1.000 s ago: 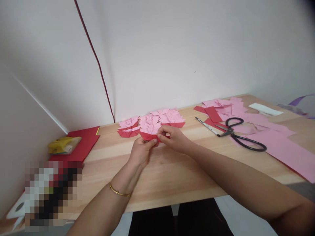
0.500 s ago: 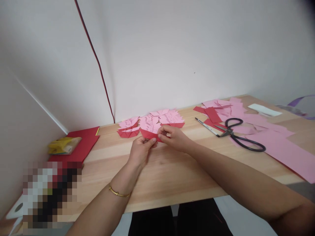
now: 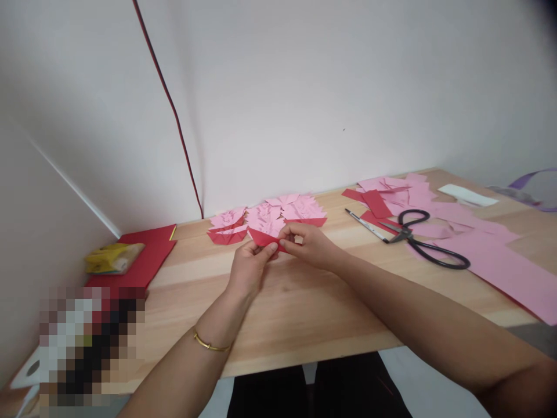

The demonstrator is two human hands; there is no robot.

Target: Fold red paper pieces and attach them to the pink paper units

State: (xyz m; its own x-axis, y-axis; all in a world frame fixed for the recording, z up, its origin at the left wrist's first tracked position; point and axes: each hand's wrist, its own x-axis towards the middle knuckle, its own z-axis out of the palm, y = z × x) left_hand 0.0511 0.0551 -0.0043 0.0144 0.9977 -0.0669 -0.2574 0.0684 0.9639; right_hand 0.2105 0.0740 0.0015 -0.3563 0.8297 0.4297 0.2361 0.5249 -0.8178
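Note:
A folded red paper piece point(image 3: 264, 238) is pinched between both hands near the middle of the wooden table point(image 3: 296, 313). My left hand point(image 3: 250, 264) grips its lower edge with thumb and fingers. On the right side of the piece, my right hand point(image 3: 308, 244) pinches with thumb and forefinger. Just behind the hands lie several pink folded papers point(image 3: 300, 206). Two of the groups have red boat-like folds at the front, one at the left point(image 3: 227, 235) and one at the right point(image 3: 317, 222).
Black-handled scissors point(image 3: 407, 233), a pen point(image 3: 366, 225) and pink paper sheets point(image 3: 513, 261) lie on the right. Red sheets point(image 3: 159, 255) with a yellow packet point(image 3: 113, 259) are at the left. A cable point(image 3: 176, 116) hangs along the wall.
Both hands stay in nearly the same place. The red paper between them has shifted slightly at its folded edge.

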